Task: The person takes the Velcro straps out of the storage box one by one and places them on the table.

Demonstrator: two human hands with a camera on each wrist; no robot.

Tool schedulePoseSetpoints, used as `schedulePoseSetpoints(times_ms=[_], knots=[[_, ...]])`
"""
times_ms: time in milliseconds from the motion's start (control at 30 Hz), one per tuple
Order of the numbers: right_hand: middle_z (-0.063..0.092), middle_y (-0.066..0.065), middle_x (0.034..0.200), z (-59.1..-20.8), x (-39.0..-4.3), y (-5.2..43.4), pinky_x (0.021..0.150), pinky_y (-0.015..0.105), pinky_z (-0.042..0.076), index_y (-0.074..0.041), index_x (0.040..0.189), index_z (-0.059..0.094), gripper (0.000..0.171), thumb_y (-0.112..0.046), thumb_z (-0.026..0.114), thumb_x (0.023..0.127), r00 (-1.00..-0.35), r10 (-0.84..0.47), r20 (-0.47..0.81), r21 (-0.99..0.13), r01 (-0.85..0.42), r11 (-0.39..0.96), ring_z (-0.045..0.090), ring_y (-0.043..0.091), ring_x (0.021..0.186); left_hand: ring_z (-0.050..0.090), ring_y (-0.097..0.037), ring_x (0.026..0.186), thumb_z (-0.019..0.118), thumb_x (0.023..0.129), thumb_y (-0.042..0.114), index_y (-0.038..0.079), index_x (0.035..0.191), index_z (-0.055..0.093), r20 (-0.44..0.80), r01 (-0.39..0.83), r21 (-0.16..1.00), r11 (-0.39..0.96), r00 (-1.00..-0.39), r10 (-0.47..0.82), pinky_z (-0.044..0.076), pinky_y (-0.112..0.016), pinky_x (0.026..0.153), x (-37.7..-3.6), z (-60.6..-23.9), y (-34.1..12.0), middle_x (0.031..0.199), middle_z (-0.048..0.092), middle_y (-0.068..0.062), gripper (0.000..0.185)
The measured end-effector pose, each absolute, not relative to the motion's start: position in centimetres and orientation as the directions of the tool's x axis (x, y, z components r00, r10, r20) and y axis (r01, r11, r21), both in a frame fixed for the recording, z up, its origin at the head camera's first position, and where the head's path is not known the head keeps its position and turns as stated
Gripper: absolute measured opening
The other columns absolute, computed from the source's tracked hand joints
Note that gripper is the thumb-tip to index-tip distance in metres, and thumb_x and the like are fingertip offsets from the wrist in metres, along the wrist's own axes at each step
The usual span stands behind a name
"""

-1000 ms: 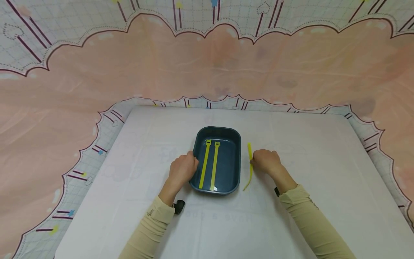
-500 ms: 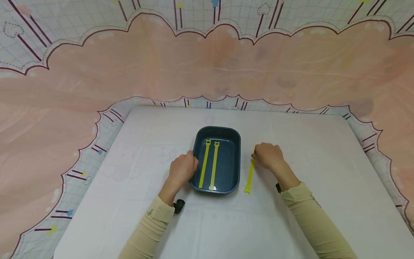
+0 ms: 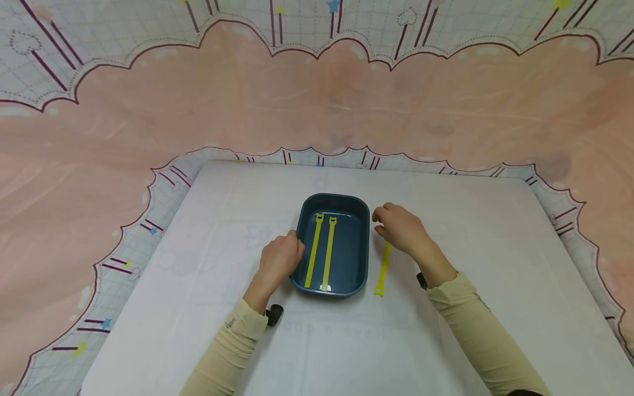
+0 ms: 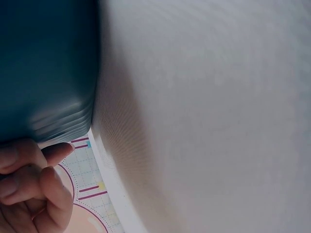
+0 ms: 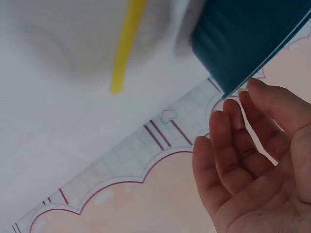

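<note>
Releasing the loose yellow strap point(image 3: 382, 268), the right hand point(image 3: 400, 228) has lifted, fingers relaxed and empty, toward the tray point(image 3: 367, 242) rim at its 9 o'clock. The strap lies beside the tray, outside it; left hand point(image 3: 279, 258) curls on the opposite rim.

A staged tabletop: white table point(image 3: 446, 330) before a pink scalloped backdrop point(image 3: 317, 99)
</note>
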State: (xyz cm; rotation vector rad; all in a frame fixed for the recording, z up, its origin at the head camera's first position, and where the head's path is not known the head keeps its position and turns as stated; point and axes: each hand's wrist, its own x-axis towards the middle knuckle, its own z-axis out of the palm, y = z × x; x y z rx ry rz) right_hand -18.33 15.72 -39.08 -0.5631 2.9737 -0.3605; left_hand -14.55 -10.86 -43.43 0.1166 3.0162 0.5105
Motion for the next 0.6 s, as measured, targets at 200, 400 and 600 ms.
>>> schedulePoseSetpoints(times_ms=[200,400,600], knots=[[0.061,0.013,0.11,-38.9,-18.8,14.7,0.085,0.042,0.051,-0.003,0.112,0.066,0.027,-0.01,0.072,0.088,-0.899,-0.436,-0.035,-0.269,-0.412,0.871,0.059,0.029,0.1,0.05,-0.02,0.053,0.052,0.097,0.016,-0.002,0.091,0.06,-0.074,0.051,0.33,0.943,-0.994,0.08,0.04,-0.031,0.049,-14.6,-43.4,-10.9,0.065,0.053,-0.008,0.02],[0.058,0.015,0.121,-38.8,-19.1,13.6,0.092,0.042,0.048,-0.002,0.121,0.062,0.038,-0.01,0.074,0.086,-0.842,-0.538,-0.051,-0.302,-0.5,0.812,0.056,0.029,0.109,0.051,-0.02,0.054,0.052,0.098,0.017,-0.002,0.094,0.06,-0.087,0.039,0.325,0.945,-0.994,0.071,0.041,-0.031,0.05,-14.6,-43.4,-10.8,0.066,0.053,-0.009,0.021],[0.053,0.015,0.126,-39.1,-19.4,12.6,0.096,0.041,0.046,-0.003,0.126,0.058,0.047,-0.009,0.076,0.083,-0.741,-0.667,-0.08,-0.304,-0.619,0.724,0.051,0.029,0.114,0.051,-0.019,0.054,0.052,0.098,0.017,-0.003,0.096,0.061,-0.084,0.047,0.328,0.944,-0.993,0.078,0.042,-0.031,0.05,-14.5,-43.3,-10.8,0.066,0.054,-0.008,0.022]])
